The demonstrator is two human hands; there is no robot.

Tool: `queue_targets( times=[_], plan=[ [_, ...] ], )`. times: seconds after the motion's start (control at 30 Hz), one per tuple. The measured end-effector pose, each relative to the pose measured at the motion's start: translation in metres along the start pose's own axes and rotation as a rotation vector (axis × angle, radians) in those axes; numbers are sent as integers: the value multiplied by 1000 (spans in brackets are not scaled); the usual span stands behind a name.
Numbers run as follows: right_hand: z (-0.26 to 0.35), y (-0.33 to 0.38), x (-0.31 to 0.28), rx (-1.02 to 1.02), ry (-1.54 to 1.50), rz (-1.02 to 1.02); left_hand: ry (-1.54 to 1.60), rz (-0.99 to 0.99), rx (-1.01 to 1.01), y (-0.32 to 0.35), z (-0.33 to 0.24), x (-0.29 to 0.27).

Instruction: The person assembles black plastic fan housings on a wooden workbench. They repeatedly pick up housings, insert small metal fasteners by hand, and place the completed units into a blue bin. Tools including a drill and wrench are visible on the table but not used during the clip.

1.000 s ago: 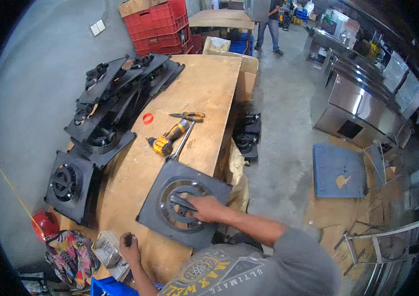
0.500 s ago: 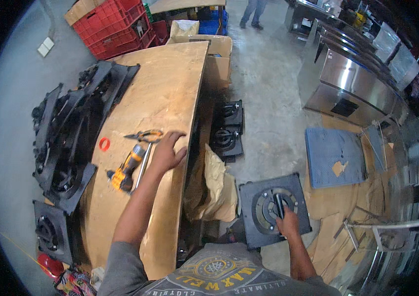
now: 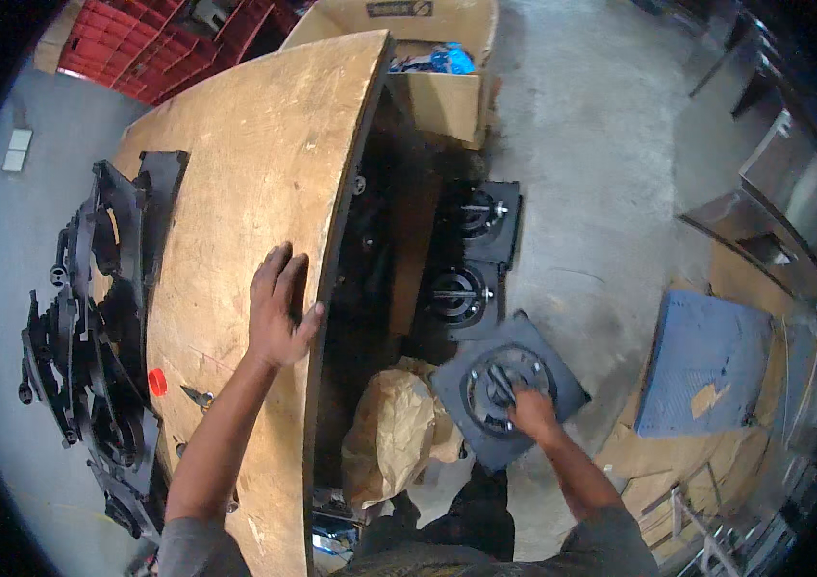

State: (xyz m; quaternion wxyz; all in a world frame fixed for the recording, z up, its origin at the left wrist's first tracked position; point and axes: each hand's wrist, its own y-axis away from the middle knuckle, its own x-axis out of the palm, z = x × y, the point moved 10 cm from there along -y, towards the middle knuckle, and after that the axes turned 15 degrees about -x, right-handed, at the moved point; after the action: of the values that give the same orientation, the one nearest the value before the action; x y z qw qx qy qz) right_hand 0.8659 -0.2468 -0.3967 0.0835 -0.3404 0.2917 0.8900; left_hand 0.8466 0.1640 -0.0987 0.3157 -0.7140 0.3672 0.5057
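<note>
My right hand (image 3: 531, 412) is closed round the handle-like bar in the middle of a black square plate (image 3: 519, 334). A round ring surrounds that bar. The plate hangs at a slant beside the wooden table (image 3: 235, 163), above the floor. My left hand (image 3: 283, 303) lies on the tabletop close to its right edge, fingers stretched and thumb apart, with nothing in it. Two similar black plates, one farther (image 3: 480, 216) and one nearer (image 3: 461, 293), sit low beside the table. My left forearm mostly hides the tools on the tabletop; the tip of pliers (image 3: 197, 396) shows.
Stacked black plates (image 3: 91, 317) line the table's left side, near a red ring (image 3: 157, 382). Crumpled brown paper (image 3: 394, 428) lies by my legs. A cardboard box (image 3: 442, 101) and red crates (image 3: 139, 48) stand beyond. A blue panel (image 3: 702, 365) lies at right.
My right hand has carried the plate slightly forward and turned it. My left hand has shifted on the tabletop. The view has moved forward, bringing the two low plates closer.
</note>
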Motion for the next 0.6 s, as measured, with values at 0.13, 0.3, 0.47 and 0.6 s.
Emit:
queue_targets(
  times=[0.13, 0.3, 0.47, 0.6],
  plan=[
    [-24, -164, -56, -128, 43, -48, -16, 35, 25, -11, -7, -1],
    [-43, -338, -109, -218, 177, 128, -6, 48, 38, -14, -3, 3],
    [-56, -457, -130, -249, 310, 106, -37, 74, 40, -9, 8, 8],
    [-76, -506, -124, -138, 322, 55, -29, 88, 36, -10, 10, 8]
  ],
)
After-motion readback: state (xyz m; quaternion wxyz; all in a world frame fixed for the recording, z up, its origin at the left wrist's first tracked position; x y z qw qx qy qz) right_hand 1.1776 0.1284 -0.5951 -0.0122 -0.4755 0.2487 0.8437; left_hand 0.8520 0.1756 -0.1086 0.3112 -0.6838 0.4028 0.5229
